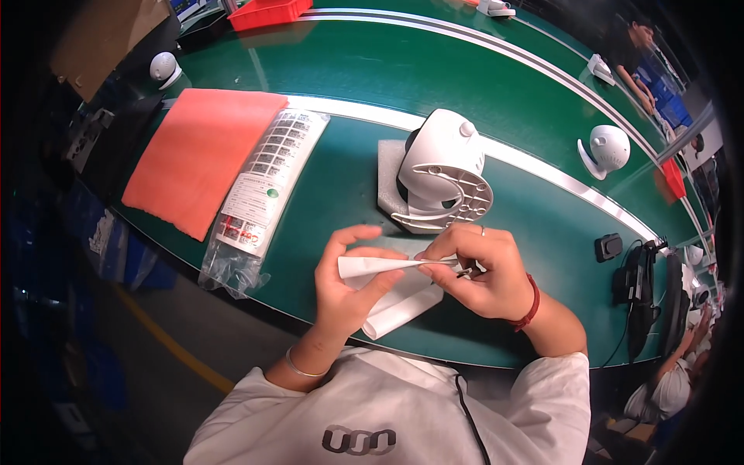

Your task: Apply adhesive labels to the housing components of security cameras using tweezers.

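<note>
A white sheet [358, 266] is held on the near side of the white appliance [442, 159], which is taken here as the landmark. By the right hand [490, 273], the sheet is pinched between thumb and forefinger, just below the appliance's round openwork base. By the left hand [341, 285], placed below and to the left of the appliance, the free end of the sheet is held between the thumb and the bent fingers, while the forefinger is raised clear of it. A small dark piece is seen among the right fingers; its nature cannot be told. Beneath the hands, on the near side of the appliance, a folded white layer [407, 310] is laid on the green table [535, 329]; whether it is joined to the held sheet cannot be told. The appliance itself is tilted against a grey foam block [387, 182], which is exposed along its left side. To the left of the appliance, a printed sheet in a clear plastic bag [267, 174] is placed, with an orange mat [203, 151] farther left, touching it. To the right of the appliance, a small black box [608, 247] is set. Beyond the appliance and to its right, a second white unit [609, 147] is stood on the green belt [356, 62].
</note>
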`<move>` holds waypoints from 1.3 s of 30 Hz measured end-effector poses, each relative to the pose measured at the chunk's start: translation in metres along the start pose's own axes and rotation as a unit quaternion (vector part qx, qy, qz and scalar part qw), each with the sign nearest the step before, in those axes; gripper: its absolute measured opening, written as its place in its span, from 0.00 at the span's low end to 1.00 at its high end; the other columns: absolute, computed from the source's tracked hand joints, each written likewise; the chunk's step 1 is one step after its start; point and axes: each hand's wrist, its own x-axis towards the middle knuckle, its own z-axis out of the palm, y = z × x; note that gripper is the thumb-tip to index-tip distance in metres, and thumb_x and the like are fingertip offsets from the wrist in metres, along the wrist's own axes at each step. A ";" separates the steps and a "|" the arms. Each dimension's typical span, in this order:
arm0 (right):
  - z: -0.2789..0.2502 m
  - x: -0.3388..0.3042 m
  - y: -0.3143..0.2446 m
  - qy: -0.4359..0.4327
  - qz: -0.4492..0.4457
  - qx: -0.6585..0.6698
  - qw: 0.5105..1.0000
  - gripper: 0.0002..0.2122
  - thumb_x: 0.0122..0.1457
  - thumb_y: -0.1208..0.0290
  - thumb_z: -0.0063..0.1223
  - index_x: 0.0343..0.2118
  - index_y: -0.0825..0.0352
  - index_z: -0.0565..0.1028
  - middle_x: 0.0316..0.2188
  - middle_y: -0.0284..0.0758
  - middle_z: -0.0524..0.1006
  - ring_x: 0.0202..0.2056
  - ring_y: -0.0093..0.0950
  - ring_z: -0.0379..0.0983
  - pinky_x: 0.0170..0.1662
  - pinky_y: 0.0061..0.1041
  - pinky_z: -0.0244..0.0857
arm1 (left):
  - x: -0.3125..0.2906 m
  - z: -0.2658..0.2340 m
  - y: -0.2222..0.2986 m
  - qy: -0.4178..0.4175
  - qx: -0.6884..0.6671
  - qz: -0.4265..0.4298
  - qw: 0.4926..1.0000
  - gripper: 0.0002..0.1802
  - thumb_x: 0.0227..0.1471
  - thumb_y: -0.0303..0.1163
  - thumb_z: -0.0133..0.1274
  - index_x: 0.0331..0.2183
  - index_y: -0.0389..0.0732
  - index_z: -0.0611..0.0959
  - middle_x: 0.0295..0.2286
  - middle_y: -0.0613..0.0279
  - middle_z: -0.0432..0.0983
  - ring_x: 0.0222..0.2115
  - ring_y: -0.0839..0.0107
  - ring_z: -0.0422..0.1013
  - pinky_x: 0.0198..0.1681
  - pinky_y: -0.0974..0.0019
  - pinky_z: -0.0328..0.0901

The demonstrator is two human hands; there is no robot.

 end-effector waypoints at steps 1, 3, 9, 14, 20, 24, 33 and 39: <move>0.000 0.001 -0.001 0.002 -0.005 0.007 1.000 0.09 0.45 0.82 0.59 0.31 0.69 0.78 0.27 0.35 0.79 0.24 0.24 0.74 0.22 0.21 0.62 | -0.001 -0.005 -0.003 -0.012 0.035 -0.005 0.999 0.24 0.44 0.20 0.64 0.43 0.35 0.72 0.33 0.56 0.79 0.33 0.76 0.73 0.38 0.74 0.67; -0.003 0.003 -0.006 0.019 -0.035 -0.007 0.999 0.08 0.46 0.81 0.59 0.32 0.70 0.79 0.28 0.36 0.79 0.27 0.27 0.76 0.26 0.23 0.66 | -0.003 -0.011 -0.007 0.002 0.063 0.010 0.998 0.24 0.44 0.19 0.64 0.43 0.35 0.72 0.31 0.58 0.78 0.33 0.76 0.73 0.38 0.74 0.67; -0.041 0.001 -0.013 0.164 -0.157 -0.121 0.966 0.14 0.57 0.74 0.38 0.22 0.71 0.77 0.19 0.34 0.75 0.20 0.28 0.65 0.28 0.27 0.59 | 0.003 -0.011 0.001 0.071 0.084 0.036 0.993 0.22 0.45 0.18 0.62 0.42 0.36 0.72 0.31 0.61 0.77 0.33 0.77 0.73 0.40 0.74 0.66; -0.049 -0.013 -0.032 0.122 0.028 -0.044 0.991 0.07 0.55 0.77 0.54 0.22 0.72 0.78 0.15 0.33 0.73 0.17 0.20 0.63 0.20 0.21 0.54 | 0.004 -0.011 0.002 0.068 0.064 0.021 0.995 0.25 0.47 0.17 0.59 0.46 0.36 0.68 0.35 0.56 0.78 0.34 0.77 0.73 0.39 0.75 0.67; -0.045 -0.009 -0.022 0.025 0.104 0.134 0.985 0.16 0.43 0.83 0.68 0.38 0.73 0.78 0.28 0.35 0.80 0.31 0.20 0.77 0.33 0.16 0.71 | 0.003 -0.013 -0.004 0.090 0.052 -0.005 0.995 0.21 0.46 0.18 0.61 0.42 0.37 0.72 0.32 0.62 0.75 0.33 0.79 0.71 0.37 0.76 0.66; -0.031 -0.003 -0.027 0.053 0.056 0.078 0.994 0.18 0.39 0.85 0.68 0.38 0.73 0.80 0.30 0.37 0.79 0.31 0.23 0.76 0.35 0.19 0.72 | 0.000 -0.016 -0.003 0.092 0.086 0.025 0.992 0.19 0.45 0.19 0.62 0.40 0.37 0.73 0.31 0.65 0.72 0.32 0.80 0.70 0.36 0.76 0.65; -0.024 0.000 -0.010 0.051 -0.028 0.016 0.998 0.10 0.49 0.76 0.64 0.35 0.70 0.81 0.31 0.39 0.81 0.33 0.28 0.77 0.39 0.23 0.69 | -0.003 -0.014 -0.001 0.054 0.071 0.031 0.996 0.23 0.46 0.19 0.62 0.43 0.36 0.70 0.30 0.62 0.75 0.32 0.80 0.70 0.36 0.76 0.65; -0.027 -0.001 -0.009 0.039 0.100 0.127 0.986 0.07 0.52 0.75 0.62 0.33 0.71 0.81 0.29 0.39 0.80 0.33 0.26 0.76 0.39 0.22 0.68 | -0.005 -0.018 -0.002 0.008 0.055 0.045 0.997 0.25 0.48 0.18 0.58 0.47 0.35 0.67 0.30 0.60 0.76 0.33 0.78 0.71 0.39 0.75 0.64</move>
